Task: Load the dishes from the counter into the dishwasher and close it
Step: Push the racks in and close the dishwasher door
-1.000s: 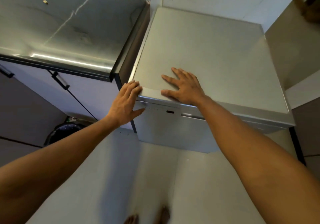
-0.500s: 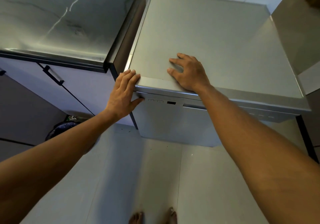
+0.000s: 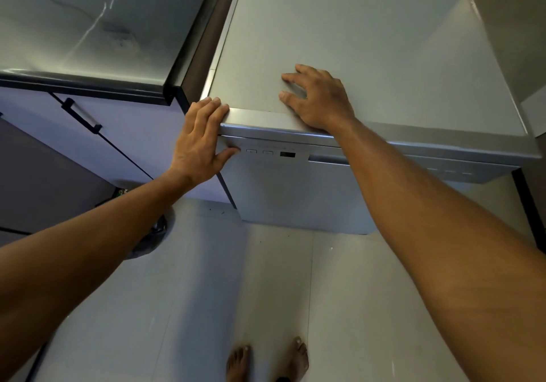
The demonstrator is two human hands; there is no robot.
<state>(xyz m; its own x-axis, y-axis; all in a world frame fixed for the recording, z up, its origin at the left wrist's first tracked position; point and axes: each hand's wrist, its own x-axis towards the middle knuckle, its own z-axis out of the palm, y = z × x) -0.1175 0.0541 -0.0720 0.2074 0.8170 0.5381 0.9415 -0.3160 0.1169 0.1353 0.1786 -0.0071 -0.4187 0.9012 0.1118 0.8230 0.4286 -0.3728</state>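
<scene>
From my remote station I see the silver-grey, box-shaped metal dishwasher (image 3: 295, 198) standing on the floor just beside the right end of the dark grey glossy stone counter (image 3: 88, 27), with only a narrow dark gap between them. Its front door stands upright and lies flush under the top plate, so it is closed. The left hand (image 3: 201, 142) lies on the front left corner of the machine: the fingers are straight and together, their tips reach over the edge onto the top plate, and the thumb touches the control strip just beside the two small rectangular buttons (image 3: 260, 152) and the little dark display window (image 3: 287, 154). The right hand (image 3: 319, 98) rests on the top plate near its front edge, the palm down and the fingers spread and a little arched, the tips pressing on the metal. Neither hand grasps anything; both are only laid on the surface. Under the counter there is a pale cabinet door with a black bar handle (image 3: 81, 116). Below, on the light grey floor tiles (image 3: 206, 293), I see two bare feet (image 3: 266, 358). Behind the left forearm a dark round thing (image 3: 153, 240) sits on the floor; I cannot tell what it is.
</scene>
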